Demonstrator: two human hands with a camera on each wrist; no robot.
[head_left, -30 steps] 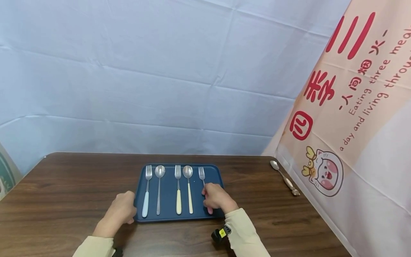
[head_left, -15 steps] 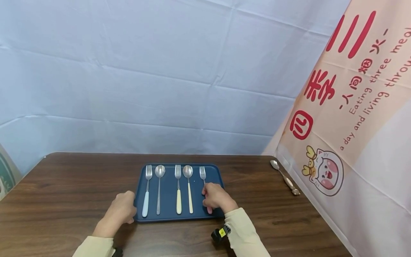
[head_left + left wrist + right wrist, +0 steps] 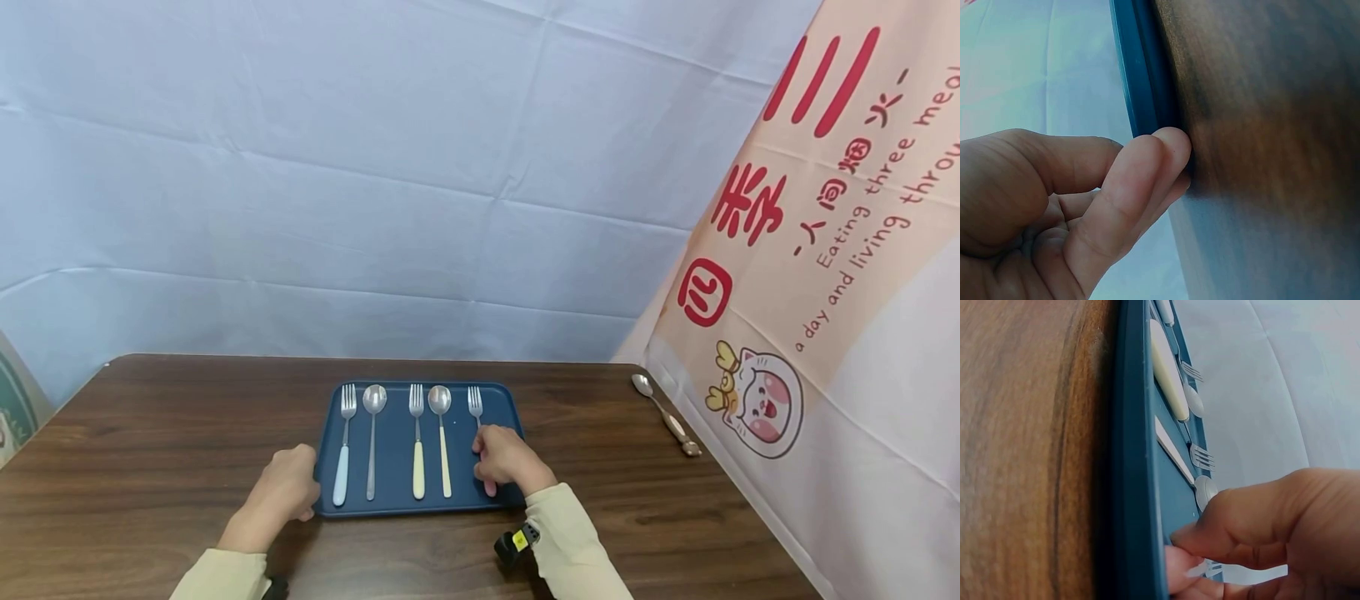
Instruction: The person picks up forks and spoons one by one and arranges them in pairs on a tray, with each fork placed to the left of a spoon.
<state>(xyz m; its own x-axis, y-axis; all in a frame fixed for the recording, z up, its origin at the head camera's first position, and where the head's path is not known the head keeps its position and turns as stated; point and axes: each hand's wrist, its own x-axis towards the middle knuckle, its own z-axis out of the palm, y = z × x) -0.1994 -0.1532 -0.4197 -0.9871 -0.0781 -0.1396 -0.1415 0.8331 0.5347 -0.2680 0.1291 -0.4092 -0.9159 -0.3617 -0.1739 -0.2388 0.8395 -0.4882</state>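
In the head view, my right hand (image 3: 507,460) pinches a pink-handled fork (image 3: 475,402) at the right side of the blue tray (image 3: 394,467). Its tines point away from me, and the hand covers its middle; the pink handle end (image 3: 1180,569) shows in the right wrist view. At the tray's left edge, my left hand (image 3: 285,485) holds the rim (image 3: 1138,69) with thumb and fingertips. From left to right on the tray lie a light-blue-handled fork (image 3: 341,475), a metal spoon (image 3: 371,450), a cream-handled fork (image 3: 417,471) and a cream-handled spoon (image 3: 444,462).
The tray stands on a dark wooden table (image 3: 172,433). Another spoon (image 3: 663,412) with an ornamented handle lies near the table's right edge. A pale cloth (image 3: 337,208) hangs behind, and a printed cloth (image 3: 817,275) hangs along the right side.
The tine end of the pink-handled fork has swung slightly to the right, and its handle end has barely shifted. My left hand stays at the tray's rim.
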